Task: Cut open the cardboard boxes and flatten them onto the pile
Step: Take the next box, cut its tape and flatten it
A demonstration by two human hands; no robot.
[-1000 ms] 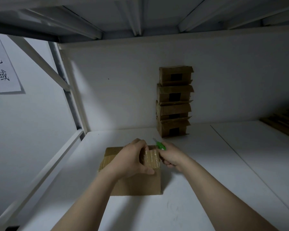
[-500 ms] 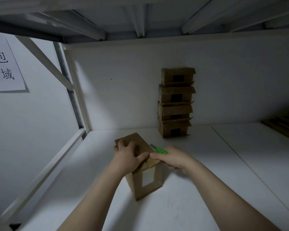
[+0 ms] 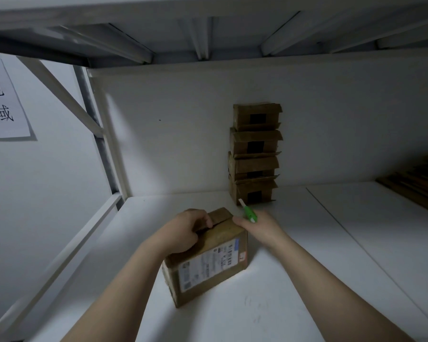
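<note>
On a white shelf (image 3: 356, 230), four cardboard boxes (image 3: 255, 154) stand stacked against the back wall (image 3: 171, 144) while a labelled box (image 3: 208, 262) sits nearer, a person's left hand (image 3: 185, 230) gripping its top and the right hand (image 3: 260, 228) clutching a green cutter (image 3: 248, 213).

Left edge crops the wall sign (image 3: 3, 102); box label (image 3: 208, 265) unreadable

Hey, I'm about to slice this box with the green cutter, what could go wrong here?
Your left hand grips the box right at its top seam, so the green cutter in your right hand could nick those fingers. The stack of four boxes stands close behind, with the blade pointing toward it; a hard push might topple it.
</note>
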